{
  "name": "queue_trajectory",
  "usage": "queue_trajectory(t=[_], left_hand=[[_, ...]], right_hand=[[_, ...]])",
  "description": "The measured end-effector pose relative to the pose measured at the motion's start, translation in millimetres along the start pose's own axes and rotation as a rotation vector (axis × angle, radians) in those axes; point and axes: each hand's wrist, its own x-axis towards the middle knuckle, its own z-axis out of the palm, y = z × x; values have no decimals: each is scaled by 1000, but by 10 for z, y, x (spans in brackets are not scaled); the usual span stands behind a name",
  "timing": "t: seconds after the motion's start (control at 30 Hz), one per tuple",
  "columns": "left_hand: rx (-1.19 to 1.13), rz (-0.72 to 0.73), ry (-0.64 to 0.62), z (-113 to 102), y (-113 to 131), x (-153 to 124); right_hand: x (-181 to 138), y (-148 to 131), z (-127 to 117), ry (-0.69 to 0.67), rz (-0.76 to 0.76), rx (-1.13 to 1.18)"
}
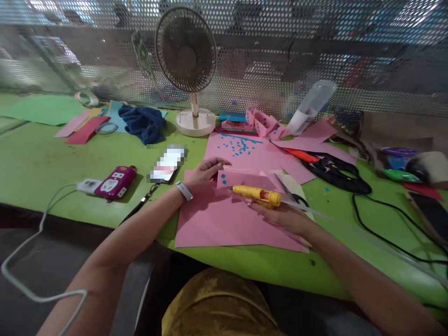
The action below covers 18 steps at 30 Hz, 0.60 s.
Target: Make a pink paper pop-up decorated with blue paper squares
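My right hand (280, 215) is wrapped around a yellow glue gun (257, 193), a clear glue stick trailing from its back end. The nozzle points left, close to a folded pink paper strip (241, 178) that carries small blue diamond pieces near its left end. My left hand (209, 170) grips that strip at its left end, with the fingertips partly hidden behind it. Beneath both hands lies a large pink paper sheet (210, 228). Scissors (287, 189) rest just beyond the glue gun, partly covered.
Tiny blue pieces (241, 145) are scattered on another pink sheet behind my hands. A fan (195, 122) stands at the back, near a decorated pink paper piece (268, 125) and a plastic bottle (311, 107). A black mask (332, 172) and a cable (385, 205) lie right; a phone (170, 161) lies left.
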Motion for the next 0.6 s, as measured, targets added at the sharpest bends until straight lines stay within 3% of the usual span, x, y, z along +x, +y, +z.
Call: queue_trajectory(t=[0.6], left_hand=[[26, -1, -10, -11, -22, -5]], right_hand=[[-12, 23, 4, 20, -73, 13]])
